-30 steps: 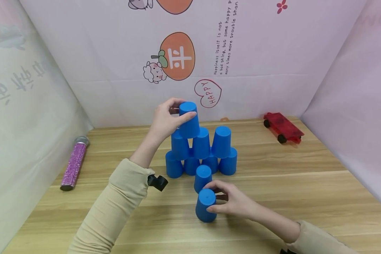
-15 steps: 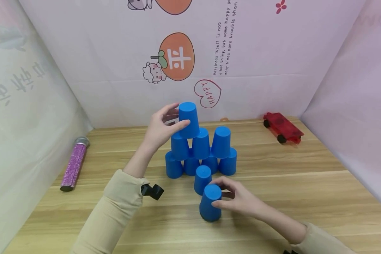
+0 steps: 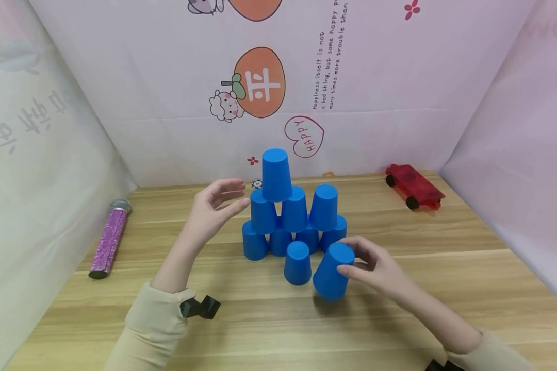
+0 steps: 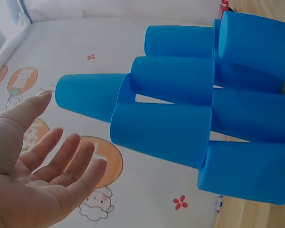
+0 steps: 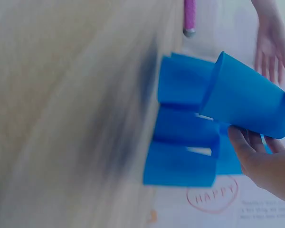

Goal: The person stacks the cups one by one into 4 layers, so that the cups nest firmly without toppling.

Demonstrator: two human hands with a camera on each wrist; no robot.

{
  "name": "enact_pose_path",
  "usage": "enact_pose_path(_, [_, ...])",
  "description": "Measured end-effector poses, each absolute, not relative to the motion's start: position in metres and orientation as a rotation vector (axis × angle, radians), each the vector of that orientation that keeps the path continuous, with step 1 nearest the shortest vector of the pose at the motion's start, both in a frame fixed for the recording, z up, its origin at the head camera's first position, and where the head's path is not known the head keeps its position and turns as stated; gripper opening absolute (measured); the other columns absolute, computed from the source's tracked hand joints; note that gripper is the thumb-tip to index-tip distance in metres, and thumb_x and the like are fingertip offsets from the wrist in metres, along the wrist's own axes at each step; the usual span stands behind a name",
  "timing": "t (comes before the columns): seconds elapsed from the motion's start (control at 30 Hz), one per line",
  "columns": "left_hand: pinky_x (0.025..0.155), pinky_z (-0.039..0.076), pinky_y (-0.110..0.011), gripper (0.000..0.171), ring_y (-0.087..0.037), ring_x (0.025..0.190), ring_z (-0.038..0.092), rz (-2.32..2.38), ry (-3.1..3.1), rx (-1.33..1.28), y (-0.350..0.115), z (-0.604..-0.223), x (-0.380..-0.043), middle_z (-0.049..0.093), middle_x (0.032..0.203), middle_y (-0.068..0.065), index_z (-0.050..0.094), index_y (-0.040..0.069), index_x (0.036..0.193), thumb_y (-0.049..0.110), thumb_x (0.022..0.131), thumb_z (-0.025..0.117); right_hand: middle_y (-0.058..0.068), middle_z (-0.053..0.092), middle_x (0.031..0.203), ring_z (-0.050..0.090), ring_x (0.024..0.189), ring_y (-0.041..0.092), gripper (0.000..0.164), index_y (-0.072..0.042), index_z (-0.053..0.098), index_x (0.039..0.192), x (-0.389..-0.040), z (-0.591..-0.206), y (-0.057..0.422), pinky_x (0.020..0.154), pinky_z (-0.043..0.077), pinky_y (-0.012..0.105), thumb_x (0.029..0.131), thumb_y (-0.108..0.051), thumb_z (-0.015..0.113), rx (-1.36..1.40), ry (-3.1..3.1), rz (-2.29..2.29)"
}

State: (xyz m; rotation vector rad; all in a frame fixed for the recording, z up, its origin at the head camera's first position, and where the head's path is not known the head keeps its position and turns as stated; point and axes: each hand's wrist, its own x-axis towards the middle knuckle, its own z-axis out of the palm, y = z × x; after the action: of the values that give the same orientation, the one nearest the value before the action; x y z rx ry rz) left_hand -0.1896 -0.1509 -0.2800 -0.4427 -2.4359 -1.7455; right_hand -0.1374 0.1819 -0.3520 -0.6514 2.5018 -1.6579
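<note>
Upside-down blue plastic cups form a stepped stack: a bottom row [image 3: 255, 242] of several, a middle row [image 3: 325, 208] of three, and one top cup [image 3: 276, 175] over the left pair. My left hand [image 3: 213, 208] is beside the stack's left side, fingers loosely spread and touching nothing; the left wrist view shows a gap between the hand [image 4: 47, 175] and the top cup [image 4: 88, 92]. In front, a single cup [image 3: 297, 265] stands mouth down on the table. To its right, my right hand [image 3: 376, 268] grips another cup [image 3: 331, 273] between thumb and fingers, tilted and raised off the wood.
A purple glitter microphone [image 3: 109, 239] lies at the left of the wooden table [image 3: 241, 330]. At the back right sits a red toy car base [image 3: 415, 184] with black wheels. White printed cloth [image 3: 176, 103] walls the table at the back and both sides.
My left hand has let go of the top cup and drawn back left and down. My right hand has carried its cup rightward and away from me, tilting and lifting it.
</note>
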Motion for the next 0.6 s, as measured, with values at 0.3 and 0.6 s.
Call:
enact_pose_path(0.3, [0.094,0.051,-0.036,0.044,-0.023,0.119,0.057,-1.737,-2.525,-0.446,-0.167,-0.300,-0.177,0.058,0.127,-0.009,0.053,0.013,0.129,0.030,0.090,0.064,-0.017,0.059,0.110,0.058,0.099,0.000,0.036,-0.006,0.050,0.127,-0.139,-0.325,0.213,0.082,0.050,0.014,0.092,-0.008,0.058,-0.589,2.703,-1.765])
enact_pose_path(0.6, [0.094,0.050,-0.030,0.045,-0.027,0.121,0.054,-1.735,-2.498,-0.416,-0.164,-0.319,-0.170,0.058,0.129,-0.012,0.050,0.011,0.133,0.024,0.091,0.062,-0.014,0.058,0.114,0.056,0.103,0.000,0.037,-0.009,0.051,0.127,-0.143,-0.305,0.225,0.084,0.047,0.007,0.091,-0.004,0.058,-0.587,2.803,-1.833])
